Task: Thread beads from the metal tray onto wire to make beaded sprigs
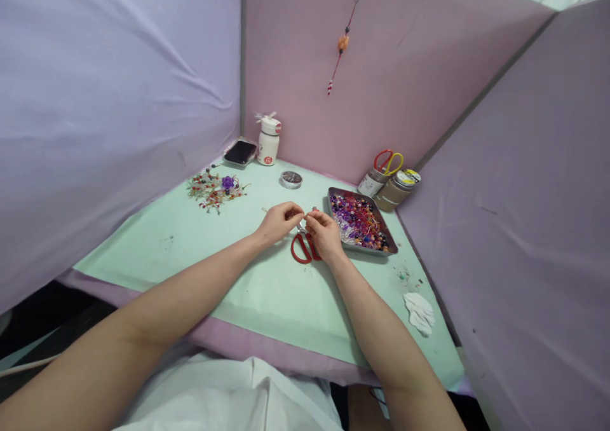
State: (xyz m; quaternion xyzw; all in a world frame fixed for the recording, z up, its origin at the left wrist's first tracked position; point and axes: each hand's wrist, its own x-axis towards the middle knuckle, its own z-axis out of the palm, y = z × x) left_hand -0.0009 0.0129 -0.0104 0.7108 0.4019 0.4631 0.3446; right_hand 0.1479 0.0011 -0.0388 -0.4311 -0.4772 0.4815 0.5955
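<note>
My left hand (pixel 281 219) and my right hand (pixel 325 232) meet fingertip to fingertip over the middle of the table. Both are pinched closed on something too small to make out between them. Below my fingers lie red-handled scissors (pixel 301 249), partly covered by my right hand. Just right of that hand stands a dark metal tray (pixel 394 248) with purple, red and clear beads (pixel 355 218) and red cord in it. A short pale strand shows at the back of my left hand.
Beaded strands (pixel 214 189) lie in a pile at the left. Along the back are a phone (pixel 240 152), a white bottle (pixel 269 142), a small round container (pixel 291 178), a can with scissors (pixel 372 182) and a jar (pixel 396 191). Crumpled white cloth (pixel 419 313) lies right; a beaded cord (pixel 343 42) hangs behind.
</note>
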